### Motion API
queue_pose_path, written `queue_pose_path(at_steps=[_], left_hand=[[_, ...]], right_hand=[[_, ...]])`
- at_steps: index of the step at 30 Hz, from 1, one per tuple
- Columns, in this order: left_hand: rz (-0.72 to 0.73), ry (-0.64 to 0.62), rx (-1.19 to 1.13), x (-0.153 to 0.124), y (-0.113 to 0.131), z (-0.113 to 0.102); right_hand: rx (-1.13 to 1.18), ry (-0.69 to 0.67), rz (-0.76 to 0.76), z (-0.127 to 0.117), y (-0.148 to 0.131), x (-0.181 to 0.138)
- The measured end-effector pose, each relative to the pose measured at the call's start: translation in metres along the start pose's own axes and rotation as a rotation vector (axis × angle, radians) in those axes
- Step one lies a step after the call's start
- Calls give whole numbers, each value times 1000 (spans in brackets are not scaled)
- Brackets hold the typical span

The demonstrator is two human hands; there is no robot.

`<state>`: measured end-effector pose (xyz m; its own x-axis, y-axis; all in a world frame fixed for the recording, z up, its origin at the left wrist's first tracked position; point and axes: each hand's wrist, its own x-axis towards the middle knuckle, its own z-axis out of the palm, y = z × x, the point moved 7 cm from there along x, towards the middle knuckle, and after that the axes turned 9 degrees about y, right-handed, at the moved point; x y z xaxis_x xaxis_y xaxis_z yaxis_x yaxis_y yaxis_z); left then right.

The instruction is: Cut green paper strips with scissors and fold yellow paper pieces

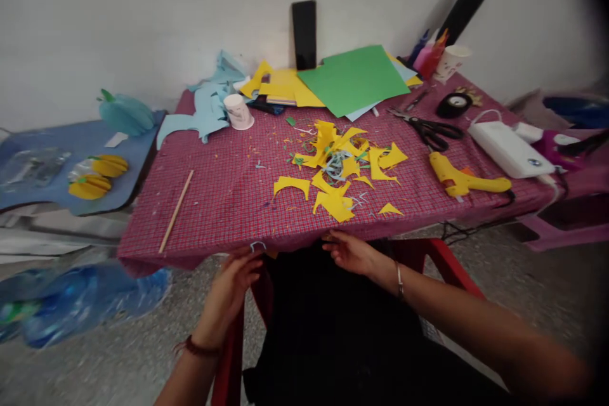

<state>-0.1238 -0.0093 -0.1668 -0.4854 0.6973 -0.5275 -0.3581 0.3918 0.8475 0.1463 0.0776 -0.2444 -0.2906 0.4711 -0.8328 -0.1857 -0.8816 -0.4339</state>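
Observation:
My left hand (234, 280) is at the front edge of the table, its fingers loosely bent and apart. A curled pale blue paper strip (257, 245) lies at its fingertips; whether they touch it I cannot tell. Over the same edge, further right, my right hand (353, 254) has its fingers half stretched and close to the red checked tablecloth (228, 203). No held object shows in it. Beyond both hands spreads a heap of yellow paper scraps (335, 203), mixed with thin blue and green strips (337, 165).
A wooden stick (176, 210) lies at left. Scissors (431, 130), a yellow glue gun (469, 181), black tape (454, 103) and a white power pack (509, 149) are at right. Behind are a paper cup (238, 112), green paper (356, 79) and a phone (304, 35). Paper pumpkins (126, 114) stand on a blue stool.

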Motion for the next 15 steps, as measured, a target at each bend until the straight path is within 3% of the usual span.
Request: queue_pose_path(at_steps=[1, 3, 8, 11, 15], left_hand=[[-105, -52, -139, -1, -4, 6], [-175, -104, -275, 1, -3, 16], [-114, -48, -286, 17, 0, 26], [-103, -28, -228, 16, -2, 26], [-137, -97, -51, -16, 12, 22]], right_hand=[[32, 6, -28, 2, -2, 6], [87, 28, -106, 5, -6, 15], [60, 43, -242, 3, -16, 16], [-79, 8, -261, -1, -18, -5], [-477, -53, -351, -6, -33, -58]])
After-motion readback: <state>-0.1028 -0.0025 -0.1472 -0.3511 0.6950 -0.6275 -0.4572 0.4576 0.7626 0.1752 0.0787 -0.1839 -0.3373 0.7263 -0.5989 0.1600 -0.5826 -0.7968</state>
